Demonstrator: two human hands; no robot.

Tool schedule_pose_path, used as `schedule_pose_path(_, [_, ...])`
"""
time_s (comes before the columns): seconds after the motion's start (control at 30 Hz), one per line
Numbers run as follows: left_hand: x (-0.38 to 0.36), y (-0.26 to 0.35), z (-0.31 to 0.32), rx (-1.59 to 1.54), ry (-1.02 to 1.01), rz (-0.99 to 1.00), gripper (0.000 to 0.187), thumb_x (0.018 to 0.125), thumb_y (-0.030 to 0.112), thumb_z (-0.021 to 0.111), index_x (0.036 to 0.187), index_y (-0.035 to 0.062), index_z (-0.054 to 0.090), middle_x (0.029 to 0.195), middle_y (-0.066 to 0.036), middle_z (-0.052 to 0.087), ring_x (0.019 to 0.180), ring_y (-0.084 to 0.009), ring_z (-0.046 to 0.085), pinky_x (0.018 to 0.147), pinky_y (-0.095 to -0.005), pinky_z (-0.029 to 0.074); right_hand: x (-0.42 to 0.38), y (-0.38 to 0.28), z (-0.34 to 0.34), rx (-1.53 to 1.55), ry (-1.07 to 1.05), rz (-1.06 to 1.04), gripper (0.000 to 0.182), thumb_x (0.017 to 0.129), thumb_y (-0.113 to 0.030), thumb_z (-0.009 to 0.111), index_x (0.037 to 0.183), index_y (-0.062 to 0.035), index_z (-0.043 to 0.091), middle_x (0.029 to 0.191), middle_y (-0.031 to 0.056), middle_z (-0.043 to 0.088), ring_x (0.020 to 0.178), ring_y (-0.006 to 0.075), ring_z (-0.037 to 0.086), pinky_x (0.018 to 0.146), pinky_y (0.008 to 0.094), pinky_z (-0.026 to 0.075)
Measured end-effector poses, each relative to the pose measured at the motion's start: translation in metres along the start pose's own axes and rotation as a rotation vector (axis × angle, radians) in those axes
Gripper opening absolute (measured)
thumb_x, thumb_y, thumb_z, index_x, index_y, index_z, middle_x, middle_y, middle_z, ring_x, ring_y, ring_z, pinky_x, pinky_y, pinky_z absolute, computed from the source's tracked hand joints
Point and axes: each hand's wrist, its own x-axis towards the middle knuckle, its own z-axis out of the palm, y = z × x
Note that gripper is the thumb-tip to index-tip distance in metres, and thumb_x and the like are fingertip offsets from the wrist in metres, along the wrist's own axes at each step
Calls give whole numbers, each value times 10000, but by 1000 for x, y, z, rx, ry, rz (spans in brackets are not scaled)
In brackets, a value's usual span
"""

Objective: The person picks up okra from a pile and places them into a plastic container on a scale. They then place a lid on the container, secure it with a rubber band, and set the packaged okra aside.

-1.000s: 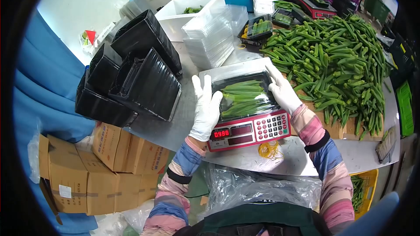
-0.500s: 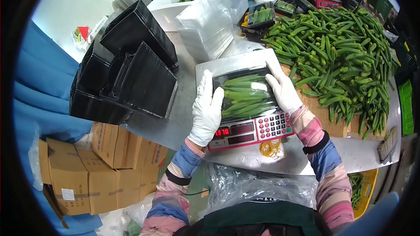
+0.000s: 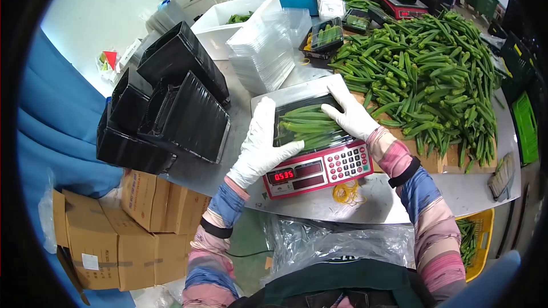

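Observation:
A black tray of okra (image 3: 308, 126) under a clear lid sits on the platform of a red-and-white digital scale (image 3: 319, 171), whose red display reads 0.535. My left hand (image 3: 264, 141), in a white glove, grips the tray's left side, its thumb reaching over the front left corner. On the right, my gloved right hand (image 3: 349, 113) clasps the other side, thumb on the lid and fingers along the edge. Yellow rubber bands (image 3: 346, 193) lie in front of the scale.
Stacked black trays (image 3: 185, 120) stand at left, with clear plastic lids (image 3: 261, 51) and a white foam box (image 3: 212, 29) behind. Loose okra (image 3: 428, 74) is heaped at right on cardboard. Packed okra trays (image 3: 326, 35) lie at the back. Cardboard boxes (image 3: 94, 239) are at lower left.
The scale's display has changed to 0.535. My left thumb has come lower across the tray's front corner, and my right thumb reaches farther over the lid. The view has shifted slightly.

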Motion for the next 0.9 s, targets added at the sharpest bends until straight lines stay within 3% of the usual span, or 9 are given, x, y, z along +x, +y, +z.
schedule_pose_path(0.23, [1,-8,-6,40,-81,38,1357,640,650,859,1549,-99,184,1578,-318,277,1486,-429,279,1234,-446,234,-4,-3,0,4,-23,38,751,1004,-480,558,1544,-1,352,1625,266,244,1534,358,216,1238,397,222])
schedule_pose_path(0.33, [2,-5,-6,116,-81,51,1344,633,652,858,1549,-84,207,1567,-320,297,1475,-437,298,1229,-453,246,-5,4,9,56,-9,44,728,1015,-456,547,1547,-1,348,1634,264,227,1540,360,194,1246,397,195])
schedule_pose_path(0.43, [2,0,-5,196,-70,61,1340,622,640,868,1557,-67,217,1568,-327,295,1467,-444,310,1226,-456,253,-2,4,6,1,-5,19,726,1016,-462,538,1546,-2,352,1629,267,240,1546,359,175,1251,396,178])
schedule_pose_path(0.53, [2,5,-10,98,-105,22,1302,659,492,916,1579,-54,174,1607,-282,270,1502,-385,282,1230,-423,245,3,5,4,53,-26,19,738,1012,-473,539,1551,-8,344,1627,269,246,1547,360,167,1252,397,173])
schedule_pose_path(0.67, [-9,10,-16,-143,-62,16,1286,700,355,919,1599,-35,86,1634,-261,228,1524,-334,241,1234,-398,225,-16,-4,-7,547,5,96,751,987,-371,629,1563,-8,312,1587,257,338,1499,321,318,1209,384,274])
schedule_pose_path(0.7, [-16,12,-17,-222,-35,-3,1268,722,309,911,1603,-29,63,1640,-256,217,1528,-322,228,1234,-393,221,-28,-8,-14,416,49,175,725,975,-341,660,1533,13,362,1462,227,507,1336,292,521,1112,368,405])
schedule_pose_path(0.77, [-32,19,-12,-507,79,-116,1203,771,234,891,1605,-20,62,1623,-249,245,1497,-330,300,1207,-412,285,-55,-5,-17,386,130,248,637,968,-340,675,1450,21,469,1314,174,607,1156,236,614,977,335,487])
schedule_pose_path(0.8, [-41,22,-10,-457,179,-265,1064,853,188,830,1604,-11,105,1528,-214,389,1365,-293,480,1114,-395,413,-66,-4,-18,369,166,287,597,965,-339,683,1409,25,522,1239,148,657,1065,209,661,910,319,528])
schedule_pose_path(0.9, [-63,15,-1,-924,207,-571,714,944,174,739,1506,-23,346,1249,-127,585,1039,-195,641,907,-340,540,-90,-21,-28,675,10,536,424,955,-293,711,1234,16,639,1060,59,690,841,117,666,723,251,540])
